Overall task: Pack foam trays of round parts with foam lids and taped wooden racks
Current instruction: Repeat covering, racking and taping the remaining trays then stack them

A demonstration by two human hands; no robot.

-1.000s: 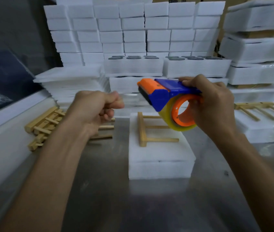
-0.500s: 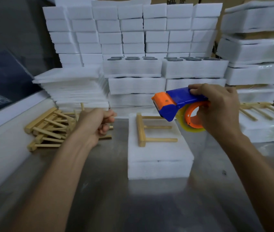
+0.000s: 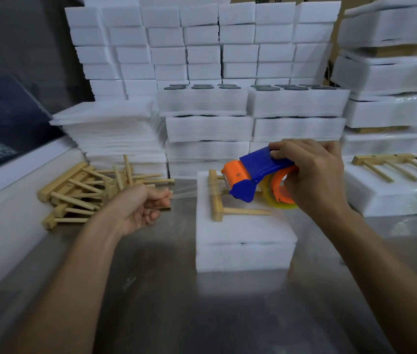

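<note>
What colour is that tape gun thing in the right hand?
The tape dispenser is blue with an orange nose and reel, seen clearly in the head view.

Blue-and-orange tape dispenser (image 3: 250, 175), yellowish tape roll (image 3: 279, 203), white foam block (image 3: 243, 236), pale tan wooden rack (image 3: 217, 200).

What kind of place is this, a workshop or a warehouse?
Most likely a factory packing station. White foam blocks are stacked high behind a metal table, a pile of wooden racks waits at one side, and the right hand holds a tape dispenser.
</note>
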